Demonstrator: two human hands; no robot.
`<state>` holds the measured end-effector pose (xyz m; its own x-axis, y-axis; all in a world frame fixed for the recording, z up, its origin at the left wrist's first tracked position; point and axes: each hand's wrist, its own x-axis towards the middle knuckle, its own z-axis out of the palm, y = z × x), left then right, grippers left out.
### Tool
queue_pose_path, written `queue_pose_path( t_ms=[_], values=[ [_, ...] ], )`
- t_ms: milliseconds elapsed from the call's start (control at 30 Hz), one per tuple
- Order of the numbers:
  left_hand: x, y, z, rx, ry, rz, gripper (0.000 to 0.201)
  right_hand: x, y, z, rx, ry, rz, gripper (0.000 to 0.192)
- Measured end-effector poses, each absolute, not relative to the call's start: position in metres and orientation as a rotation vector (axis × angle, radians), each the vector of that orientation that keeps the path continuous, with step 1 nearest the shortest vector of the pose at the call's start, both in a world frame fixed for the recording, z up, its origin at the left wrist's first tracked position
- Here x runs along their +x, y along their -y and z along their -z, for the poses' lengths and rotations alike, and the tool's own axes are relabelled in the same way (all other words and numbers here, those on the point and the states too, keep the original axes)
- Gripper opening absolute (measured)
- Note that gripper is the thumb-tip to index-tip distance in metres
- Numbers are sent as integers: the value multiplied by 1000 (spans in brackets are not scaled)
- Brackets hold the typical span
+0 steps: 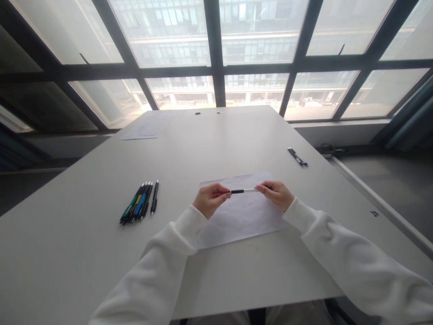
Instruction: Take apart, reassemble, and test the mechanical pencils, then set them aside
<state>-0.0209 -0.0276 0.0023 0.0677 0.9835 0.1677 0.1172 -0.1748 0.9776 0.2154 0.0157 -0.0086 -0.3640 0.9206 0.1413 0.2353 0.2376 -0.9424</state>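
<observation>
A pen point(244, 191) with a black section on the left and a pale section on the right is held level between my two hands. My left hand point(211, 199) pinches its black end between thumb and fingers. At the other end, my right hand point(275, 194) grips the pale part, and its fingers hide the tip. Below the hands lies a white sheet of paper point(241, 221), slightly askew on the table. To the left, several pens point(138, 203) lie side by side in a bundle, with one black pen point(154, 197) a little apart from them.
The white table point(216, 153) stretches away toward large windows. Two pens point(297, 156) rest near its right edge. More paper point(145, 127) lies at the far left, and a round dark hole point(198, 113) sits near the far edge. A small dark mark point(374, 214) shows at right.
</observation>
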Motion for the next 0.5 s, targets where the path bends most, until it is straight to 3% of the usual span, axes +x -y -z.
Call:
queue_pose_path(
  t_ms=[500],
  values=[
    [-24,26,1,1459,-1199,-1233,19,215,-16,8,-975,1567,-1322,35]
  ],
)
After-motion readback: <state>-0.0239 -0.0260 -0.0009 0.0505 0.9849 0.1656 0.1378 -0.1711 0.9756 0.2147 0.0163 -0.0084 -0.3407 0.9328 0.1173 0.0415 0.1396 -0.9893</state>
